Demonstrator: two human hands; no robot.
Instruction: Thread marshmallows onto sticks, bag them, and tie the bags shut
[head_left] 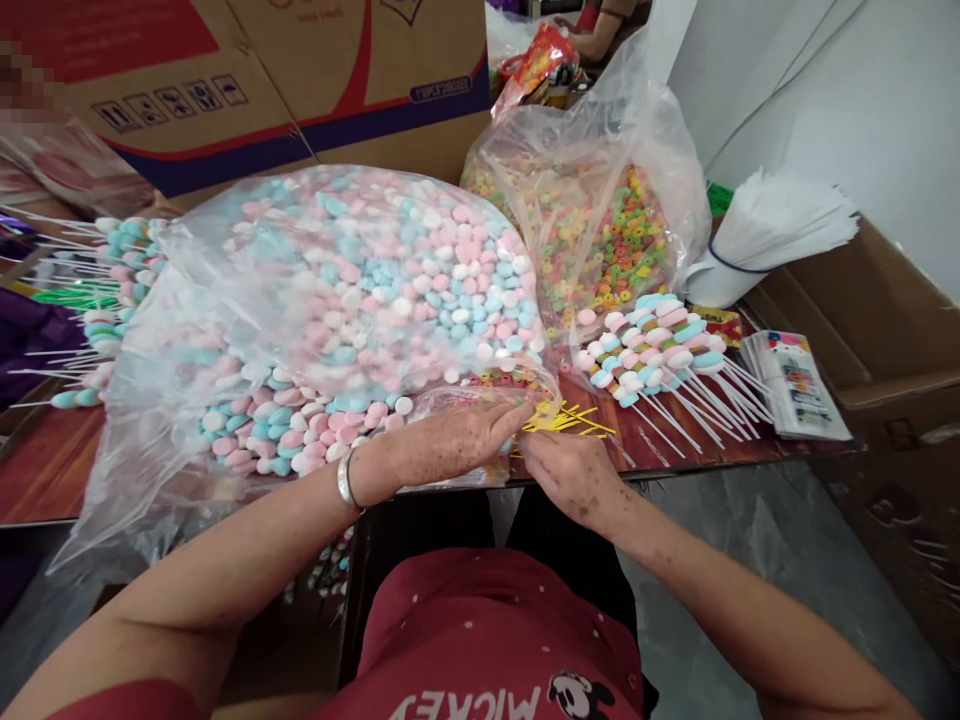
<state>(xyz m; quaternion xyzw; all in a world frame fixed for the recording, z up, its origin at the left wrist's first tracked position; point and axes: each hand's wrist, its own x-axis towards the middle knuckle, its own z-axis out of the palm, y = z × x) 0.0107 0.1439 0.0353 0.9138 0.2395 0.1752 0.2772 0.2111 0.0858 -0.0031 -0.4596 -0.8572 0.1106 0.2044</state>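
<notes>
My left hand (pixel 457 443), with a silver bracelet (pixel 346 478) at the wrist, reaches right along the table's front edge. Its fingers are pressed together beside clear plastic film. My right hand (pixel 574 478) is closed, its fingertips meeting those of the left; what either hand holds is hidden. Just behind them lie loose yellow twist ties (pixel 581 420). To the left spreads a big clear bag (pixel 352 270) of pink, blue and white candies, some spilling out (pixel 322 435). Right of my hands, a pile of candy skewers (pixel 660 345) on white sticks rests on the table.
Behind stand a clear bag (pixel 600 220) of colourful ring candies and a large carton (pixel 300 90). At right are a white mug (pixel 724 275) holding white sleeves, printed packets (pixel 799 385) and a cardboard box (pixel 885 320). More skewers (pixel 105 320) lie far left, near another person.
</notes>
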